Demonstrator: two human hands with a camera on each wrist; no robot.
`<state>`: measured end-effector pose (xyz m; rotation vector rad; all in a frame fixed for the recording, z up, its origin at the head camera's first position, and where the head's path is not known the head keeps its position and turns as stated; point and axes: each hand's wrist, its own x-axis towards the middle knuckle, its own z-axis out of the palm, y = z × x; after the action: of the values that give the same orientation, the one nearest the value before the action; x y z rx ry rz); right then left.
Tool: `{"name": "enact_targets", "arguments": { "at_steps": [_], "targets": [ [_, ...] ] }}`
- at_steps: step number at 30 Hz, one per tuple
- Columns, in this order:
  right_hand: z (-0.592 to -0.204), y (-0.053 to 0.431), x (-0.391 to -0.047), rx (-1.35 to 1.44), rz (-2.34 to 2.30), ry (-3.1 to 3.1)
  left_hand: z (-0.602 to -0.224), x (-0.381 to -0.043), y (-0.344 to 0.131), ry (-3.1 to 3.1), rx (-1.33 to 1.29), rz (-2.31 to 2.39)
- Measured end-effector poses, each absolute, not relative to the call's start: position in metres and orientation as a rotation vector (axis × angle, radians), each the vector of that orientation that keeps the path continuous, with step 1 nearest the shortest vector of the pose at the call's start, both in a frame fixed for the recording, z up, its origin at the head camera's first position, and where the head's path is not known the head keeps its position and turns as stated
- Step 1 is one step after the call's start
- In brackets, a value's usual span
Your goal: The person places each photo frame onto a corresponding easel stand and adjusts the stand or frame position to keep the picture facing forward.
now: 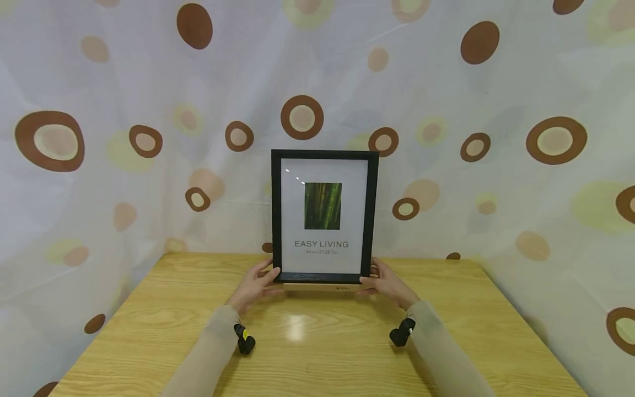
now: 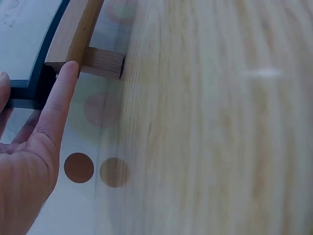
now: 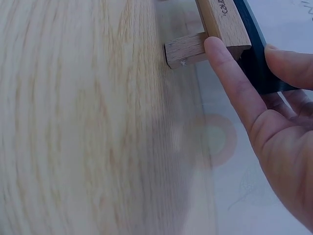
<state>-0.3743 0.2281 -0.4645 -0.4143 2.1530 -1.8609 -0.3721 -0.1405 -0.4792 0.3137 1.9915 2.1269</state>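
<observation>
A black picture frame (image 1: pixel 329 260) stands upright at the back of the table, its white sheet reading EASY LIVING below a green bamboo picture (image 1: pixel 322 206). Under its bottom edge runs a wooden stand (image 1: pixel 317 287), raised on short wooden feet in both wrist views. My left hand (image 1: pixel 255 284) grips the frame's lower left corner, thumb in front, other fingers partly hidden behind. At the lower right corner my right hand (image 1: pixel 389 284) pinches the frame likewise. One extended finger (image 2: pixel 62 93) of the left hand touches the stand's end; a right finger (image 3: pixel 230 68) does so opposite.
The wooden table (image 1: pixel 317 358) reaches back to a white curtain (image 1: pixel 337 71) with brown and beige dots, hanging close behind the frame. Black wrist cameras sit on the left wrist (image 1: pixel 244 339) and right wrist (image 1: pixel 403 332).
</observation>
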Motion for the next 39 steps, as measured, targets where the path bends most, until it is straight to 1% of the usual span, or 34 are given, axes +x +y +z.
{"name": "enact_targets", "arguments": {
  "at_steps": [17,28,39],
  "targets": [
    [-0.4627,0.2324,-0.3745,-0.393,-1.856,2.176,-0.4739,-0.3762,-0.1332,2.062,0.307,2.089],
    [-0.4661,0.233,-0.3765,-0.397,-1.867,2.159,-0.4791,-0.3771,-0.1332,2.061,0.331,2.1],
    [-0.4639,0.2342,-0.3752,-0.369,-1.862,2.192,-0.4767,-0.3758,-0.1308,2.039,0.33,2.099]
  ]
}}
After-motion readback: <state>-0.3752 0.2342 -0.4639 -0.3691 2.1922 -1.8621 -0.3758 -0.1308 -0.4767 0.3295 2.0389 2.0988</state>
